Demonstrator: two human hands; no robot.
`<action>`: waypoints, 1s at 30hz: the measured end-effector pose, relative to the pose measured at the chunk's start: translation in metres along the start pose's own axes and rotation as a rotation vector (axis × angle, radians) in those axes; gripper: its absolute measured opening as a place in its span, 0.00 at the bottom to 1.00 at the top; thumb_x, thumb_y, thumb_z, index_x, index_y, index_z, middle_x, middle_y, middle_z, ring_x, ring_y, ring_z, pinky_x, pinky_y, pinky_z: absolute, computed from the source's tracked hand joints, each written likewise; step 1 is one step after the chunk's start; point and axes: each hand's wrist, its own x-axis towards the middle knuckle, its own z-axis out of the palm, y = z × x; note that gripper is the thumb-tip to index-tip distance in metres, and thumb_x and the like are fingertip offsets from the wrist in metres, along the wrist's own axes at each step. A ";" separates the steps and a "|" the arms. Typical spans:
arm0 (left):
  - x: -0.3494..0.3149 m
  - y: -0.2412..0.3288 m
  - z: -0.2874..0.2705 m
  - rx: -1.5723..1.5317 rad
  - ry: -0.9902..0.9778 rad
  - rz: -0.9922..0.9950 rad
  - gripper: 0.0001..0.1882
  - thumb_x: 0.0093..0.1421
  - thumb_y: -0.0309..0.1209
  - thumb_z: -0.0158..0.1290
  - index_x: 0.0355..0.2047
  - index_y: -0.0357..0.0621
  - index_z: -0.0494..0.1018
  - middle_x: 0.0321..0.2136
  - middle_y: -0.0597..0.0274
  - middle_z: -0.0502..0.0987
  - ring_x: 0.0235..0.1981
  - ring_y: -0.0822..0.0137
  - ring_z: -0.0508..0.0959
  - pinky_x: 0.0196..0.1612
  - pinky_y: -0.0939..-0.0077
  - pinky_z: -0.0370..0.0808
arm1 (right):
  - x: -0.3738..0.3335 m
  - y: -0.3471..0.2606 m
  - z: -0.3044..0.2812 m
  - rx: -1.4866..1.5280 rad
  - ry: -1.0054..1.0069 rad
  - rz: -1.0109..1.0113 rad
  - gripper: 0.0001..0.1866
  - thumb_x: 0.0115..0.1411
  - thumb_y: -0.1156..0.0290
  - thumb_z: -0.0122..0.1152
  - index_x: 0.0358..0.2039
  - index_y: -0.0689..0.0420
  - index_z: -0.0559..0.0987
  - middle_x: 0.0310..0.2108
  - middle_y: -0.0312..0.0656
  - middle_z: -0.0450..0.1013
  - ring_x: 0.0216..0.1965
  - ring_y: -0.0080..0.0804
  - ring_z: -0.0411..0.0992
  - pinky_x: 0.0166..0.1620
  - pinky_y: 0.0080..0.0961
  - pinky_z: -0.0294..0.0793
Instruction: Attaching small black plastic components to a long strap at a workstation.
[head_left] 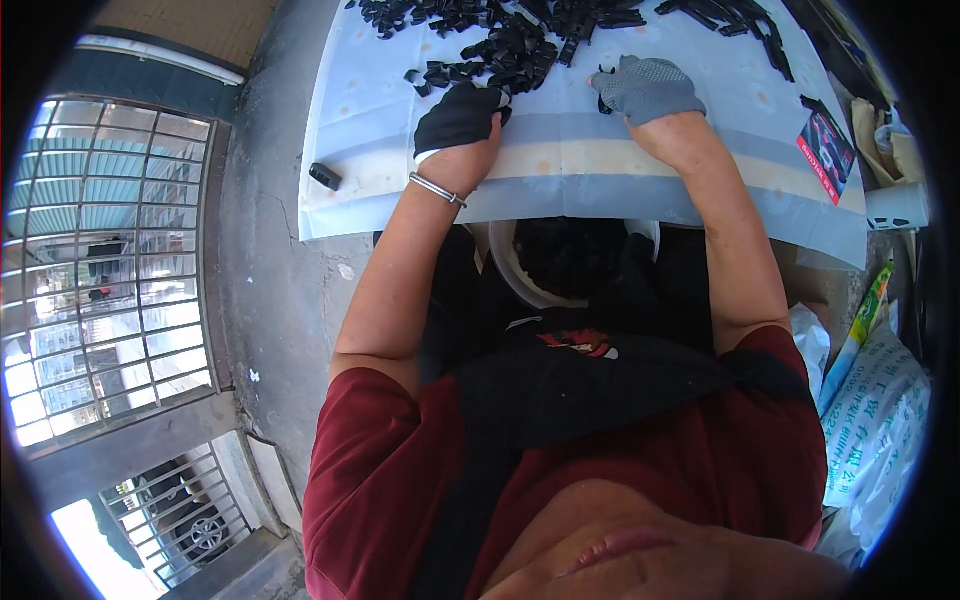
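My left hand [462, 118], in a black fingerless glove with a metal bangle at the wrist, rests at the near edge of a pile of small black plastic pieces [510, 52]. Its fingers are curled closed, and whatever they may hold is hidden. To the right, my right hand [652, 90] wears a grey dotted glove. Its fingers are closed on a small black plastic piece [604, 104], which shows only in part under the fingertips. Both hands are over the white-covered table [560, 185].
One black piece [325, 177] lies alone near the left table edge. Long black strips [735, 25] lie at the far right, above a red and black printed card [826, 150]. A white bucket [508, 262] stands under the near edge. Plastic sacks [875, 400] lie at right.
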 end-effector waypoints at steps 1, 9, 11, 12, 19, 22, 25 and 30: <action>0.000 -0.001 -0.001 -0.002 0.014 0.026 0.11 0.50 0.30 0.46 0.35 0.49 0.72 0.30 0.55 0.72 0.32 0.57 0.74 0.33 0.66 0.72 | 0.000 0.000 -0.003 0.001 0.039 -0.041 0.18 0.46 0.80 0.52 0.39 0.51 0.75 0.35 0.47 0.71 0.37 0.42 0.69 0.41 0.34 0.69; -0.006 0.002 0.001 0.069 0.087 0.153 0.14 0.48 0.24 0.44 0.36 0.48 0.72 0.29 0.55 0.72 0.29 0.56 0.75 0.30 0.66 0.73 | 0.038 0.016 -0.016 0.085 0.093 0.206 0.16 0.55 0.61 0.48 0.42 0.54 0.72 0.44 0.45 0.67 0.42 0.45 0.67 0.45 0.36 0.66; -0.006 0.006 -0.001 0.025 0.005 0.122 0.13 0.48 0.24 0.44 0.35 0.46 0.72 0.28 0.55 0.73 0.29 0.57 0.75 0.30 0.66 0.73 | 0.073 0.032 -0.021 0.065 0.118 0.202 0.16 0.54 0.58 0.47 0.37 0.55 0.73 0.39 0.47 0.68 0.40 0.45 0.68 0.43 0.37 0.67; -0.006 0.008 0.000 0.010 -0.003 0.085 0.13 0.47 0.23 0.44 0.34 0.45 0.71 0.28 0.55 0.73 0.28 0.57 0.74 0.30 0.66 0.72 | 0.095 0.032 -0.024 -0.025 0.141 0.110 0.13 0.52 0.61 0.49 0.30 0.56 0.76 0.30 0.49 0.73 0.34 0.46 0.71 0.37 0.38 0.70; -0.008 0.013 -0.003 -0.060 0.067 0.119 0.12 0.46 0.24 0.46 0.34 0.43 0.71 0.29 0.54 0.73 0.28 0.56 0.75 0.32 0.67 0.72 | 0.120 0.018 0.036 0.085 -0.039 0.027 0.19 0.55 0.56 0.44 0.40 0.56 0.71 0.42 0.48 0.66 0.44 0.45 0.65 0.47 0.35 0.63; -0.011 0.010 -0.009 -0.069 0.032 0.101 0.11 0.47 0.27 0.48 0.33 0.43 0.71 0.29 0.53 0.73 0.28 0.55 0.75 0.31 0.66 0.72 | 0.102 0.007 0.039 0.156 -0.100 0.132 0.26 0.58 0.49 0.37 0.51 0.53 0.65 0.54 0.47 0.58 0.54 0.43 0.57 0.56 0.32 0.54; -0.011 0.006 -0.008 -0.091 0.044 0.087 0.10 0.47 0.29 0.48 0.31 0.43 0.72 0.27 0.52 0.74 0.27 0.54 0.75 0.30 0.65 0.72 | 0.067 -0.005 0.001 0.206 -0.224 0.139 0.25 0.59 0.51 0.39 0.51 0.52 0.65 0.50 0.47 0.63 0.52 0.43 0.60 0.54 0.32 0.57; -0.013 0.015 -0.010 -0.161 0.136 0.050 0.09 0.48 0.31 0.50 0.29 0.42 0.73 0.25 0.51 0.74 0.23 0.55 0.74 0.28 0.66 0.72 | 0.029 0.009 -0.004 0.510 0.390 -0.051 0.15 0.57 0.64 0.49 0.42 0.57 0.70 0.32 0.45 0.71 0.35 0.41 0.69 0.40 0.31 0.66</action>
